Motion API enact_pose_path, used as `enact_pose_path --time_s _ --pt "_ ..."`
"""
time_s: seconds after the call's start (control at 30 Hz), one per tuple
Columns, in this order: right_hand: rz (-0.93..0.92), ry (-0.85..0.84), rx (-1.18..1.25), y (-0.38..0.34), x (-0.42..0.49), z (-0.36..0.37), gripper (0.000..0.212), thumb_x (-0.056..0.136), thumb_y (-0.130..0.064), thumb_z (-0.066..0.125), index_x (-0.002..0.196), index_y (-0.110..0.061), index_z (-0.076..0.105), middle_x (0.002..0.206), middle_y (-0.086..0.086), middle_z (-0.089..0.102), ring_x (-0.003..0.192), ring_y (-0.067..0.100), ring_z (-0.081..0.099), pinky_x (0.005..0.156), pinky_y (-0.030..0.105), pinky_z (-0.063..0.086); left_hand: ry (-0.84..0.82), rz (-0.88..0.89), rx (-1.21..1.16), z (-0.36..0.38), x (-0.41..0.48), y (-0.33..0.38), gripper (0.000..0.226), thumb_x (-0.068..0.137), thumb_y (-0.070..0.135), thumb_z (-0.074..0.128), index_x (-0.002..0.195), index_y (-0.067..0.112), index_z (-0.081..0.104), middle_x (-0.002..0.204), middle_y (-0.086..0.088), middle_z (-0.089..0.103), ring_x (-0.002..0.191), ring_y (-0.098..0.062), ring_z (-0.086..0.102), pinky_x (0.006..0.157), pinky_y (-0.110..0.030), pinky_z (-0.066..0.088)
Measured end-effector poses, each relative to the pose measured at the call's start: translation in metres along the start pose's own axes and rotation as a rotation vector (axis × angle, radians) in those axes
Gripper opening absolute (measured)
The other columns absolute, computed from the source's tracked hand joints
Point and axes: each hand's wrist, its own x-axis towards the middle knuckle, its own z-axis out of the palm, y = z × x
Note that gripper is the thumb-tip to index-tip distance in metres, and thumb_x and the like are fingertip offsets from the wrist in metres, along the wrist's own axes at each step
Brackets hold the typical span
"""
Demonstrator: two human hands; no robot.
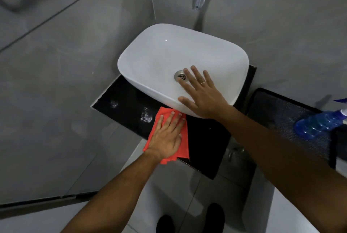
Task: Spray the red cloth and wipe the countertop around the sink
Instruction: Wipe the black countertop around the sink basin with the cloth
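The red cloth (183, 138) lies flat on the black worktop (204, 144) beside the sink (150, 59), under the left hand (167, 135), whose fingers (170, 118) spread flat, pointing sinkward along its length. The right hand (202, 95), fingers spread, rests on the sink's rim.

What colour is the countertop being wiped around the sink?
Glossy black countertop, with white foamy smears left of the red cloth; seen in the head view.

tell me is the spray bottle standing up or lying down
Lying down: the blue spray bottle rests on its side on the dark mat, nozzle pointing away.
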Motion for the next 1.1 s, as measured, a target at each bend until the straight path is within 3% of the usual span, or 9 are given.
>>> enact_pose_path --time_s 0.1,0.27,0.43,0.6,0.77,1.1 --pt "-0.059 0.000 0.001 -0.019 0.015 0.004 0.068 0.100 -0.060 0.016 0.157 -0.022 0.018 0.167 0.009 0.006 0.154 0.028 -0.004 0.124 0.053 0.001 -0.017 -0.011 0.011 -0.003 -0.001 -0.029 0.063 0.101 0.041 0.032 0.158 0.024 0.012 0.167 0.000 0.010 0.154 -0.020 -0.007 0.124 -0.056 0.005" --pt "0.061 -0.038 0.041 -0.029 0.024 0.014 0.064 0.101 -0.054 0.023 0.158 -0.024 0.016 0.167 0.010 0.004 0.154 0.030 -0.003 0.122 0.056 0.005 -0.008 -0.033 -0.028 -0.014 0.002 -0.074 0.062 0.100 0.038 0.034 0.157 0.025 0.017 0.166 0.001 0.015 0.155 -0.022 -0.002 0.123 -0.057 0.004" --pt "0.087 -0.088 -0.006 -0.033 0.028 0.012 0.069 0.098 -0.059 0.007 0.158 -0.025 0.013 0.167 0.010 0.001 0.154 0.030 -0.005 0.122 0.059 0.004 0.018 -0.030 -0.063 -0.023 0.009 -0.104 0.060 0.099 0.034 0.039 0.156 0.023 0.024 0.165 0.001 0.019 0.155 -0.023 0.002 0.123 -0.058 0.004" --pt "-0.051 -0.076 -0.070 -0.051 0.055 0.009 0.069 0.099 -0.059 0.012 0.157 -0.022 0.017 0.166 0.013 0.009 0.153 0.033 0.005 0.121 0.060 0.009 -0.005 -0.012 -0.066 -0.026 0.013 -0.121 0.060 0.100 0.037 0.035 0.157 0.028 0.019 0.167 0.004 0.015 0.155 -0.019 -0.004 0.123 -0.056 0.002" --pt "-0.086 -0.120 -0.047 -0.080 0.100 0.018 0.076 0.096 -0.068 0.010 0.158 -0.025 0.005 0.167 0.009 -0.002 0.154 0.029 -0.006 0.122 0.059 0.005 -0.004 0.008 -0.072 -0.031 0.015 -0.143 0.058 0.102 0.038 0.034 0.157 0.028 0.019 0.167 0.005 0.014 0.154 -0.016 -0.005 0.124 -0.055 0.001" --pt "-0.020 -0.165 -0.007 -0.084 0.109 0.035 0.072 0.098 -0.066 0.010 0.157 -0.027 -0.003 0.167 0.009 -0.005 0.154 0.029 -0.006 0.122 0.059 0.009 0.041 -0.094 -0.038 -0.042 0.020 -0.219 0.059 0.101 0.033 0.036 0.157 0.025 0.021 0.166 0.002 0.017 0.155 -0.019 0.002 0.124 -0.052 0.000"
